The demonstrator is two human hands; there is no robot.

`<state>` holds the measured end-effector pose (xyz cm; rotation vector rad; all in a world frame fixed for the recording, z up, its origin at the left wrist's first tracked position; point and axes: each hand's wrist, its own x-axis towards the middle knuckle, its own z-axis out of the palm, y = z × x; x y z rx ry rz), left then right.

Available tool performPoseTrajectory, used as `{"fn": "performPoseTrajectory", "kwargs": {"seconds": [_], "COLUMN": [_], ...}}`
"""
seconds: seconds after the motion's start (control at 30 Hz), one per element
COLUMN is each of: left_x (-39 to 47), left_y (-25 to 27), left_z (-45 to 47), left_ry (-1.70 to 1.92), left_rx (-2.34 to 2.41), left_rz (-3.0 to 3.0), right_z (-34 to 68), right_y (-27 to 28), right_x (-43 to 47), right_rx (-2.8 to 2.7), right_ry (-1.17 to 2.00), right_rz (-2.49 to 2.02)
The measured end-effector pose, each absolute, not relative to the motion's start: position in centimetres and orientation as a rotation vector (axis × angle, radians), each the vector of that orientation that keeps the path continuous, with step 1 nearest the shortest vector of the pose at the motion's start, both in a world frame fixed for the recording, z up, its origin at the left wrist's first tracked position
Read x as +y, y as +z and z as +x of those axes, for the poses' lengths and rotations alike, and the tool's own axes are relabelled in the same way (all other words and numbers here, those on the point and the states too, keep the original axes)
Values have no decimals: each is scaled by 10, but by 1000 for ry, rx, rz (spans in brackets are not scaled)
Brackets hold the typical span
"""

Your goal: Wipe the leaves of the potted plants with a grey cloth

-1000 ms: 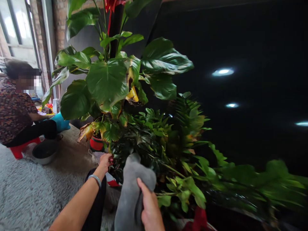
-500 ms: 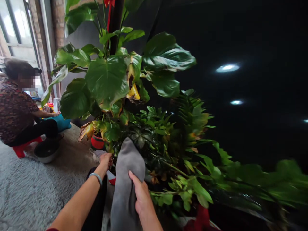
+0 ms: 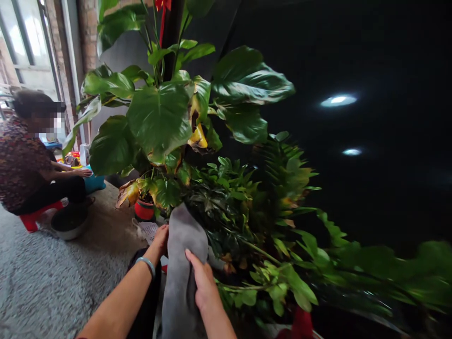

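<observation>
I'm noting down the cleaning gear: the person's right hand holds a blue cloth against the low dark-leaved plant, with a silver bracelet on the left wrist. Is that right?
Not quite: the cloth is grey, not blue, as the head view shows. The rest stands: the right hand holds it against the low dark-leaved plant, and a silver bracelet sits on the left wrist.
</observation>
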<state>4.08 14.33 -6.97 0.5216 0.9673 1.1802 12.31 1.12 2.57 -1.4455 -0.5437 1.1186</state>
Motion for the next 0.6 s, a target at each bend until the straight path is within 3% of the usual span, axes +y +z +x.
{"fn": "performPoseTrajectory", "kwargs": {"seconds": [0.13, 0.37, 0.6], "left_x": [151, 149, 145], "left_y": [-79, -88, -89], "left_z": [39, 48, 47], "left_ry": [1197, 1173, 1234], "left_rx": [880, 850, 688], "left_rz": [482, 431, 467], "right_z": [138, 165, 153], "right_y": [12, 72, 20], "right_x": [-28, 12, -28], "right_rx": [-507, -537, -748], "right_ry": [1045, 864, 1156], "right_rz": [-1574, -1357, -1504]}}
